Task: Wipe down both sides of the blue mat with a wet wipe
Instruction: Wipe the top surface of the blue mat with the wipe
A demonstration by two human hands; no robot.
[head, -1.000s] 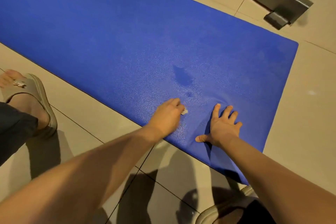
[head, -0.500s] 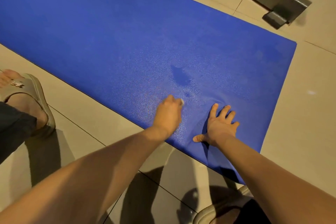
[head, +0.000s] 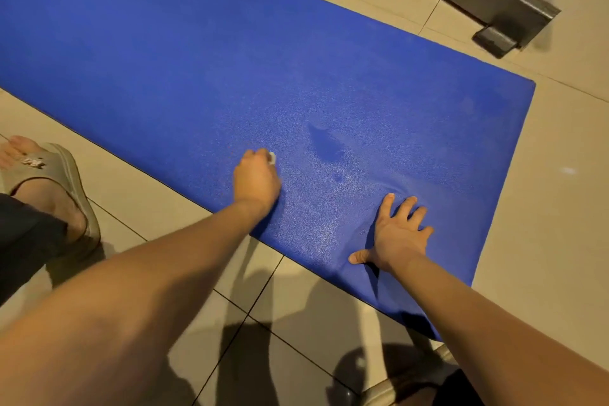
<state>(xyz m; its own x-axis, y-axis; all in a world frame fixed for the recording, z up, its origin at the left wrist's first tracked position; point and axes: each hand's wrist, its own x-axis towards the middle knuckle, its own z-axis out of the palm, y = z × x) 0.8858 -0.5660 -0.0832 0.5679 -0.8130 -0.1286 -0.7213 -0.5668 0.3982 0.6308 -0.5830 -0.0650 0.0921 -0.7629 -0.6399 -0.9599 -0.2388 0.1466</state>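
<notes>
The blue mat [head: 230,59] lies flat on the tiled floor [head: 560,208], running from the upper left of the frame to its short end at the right. The left hand [head: 257,180] sits near the mat's lower edge with its fingers curled round the wet wipe [head: 271,157], of which only a small white scrap shows at the fingertips. The right hand [head: 397,236] presses flat, fingers spread and thumb out, and the mat puckers into a ripple just ahead of them. That suggests soft, thin foam, light and pliant, likely to creep on smooth tile unless pinned. A damp patch [head: 326,142] darkens the pebbled surface between the hands. To turn it over, the short end or a corner at the right looks the best hold — peel and fold rather than drag.
</notes>
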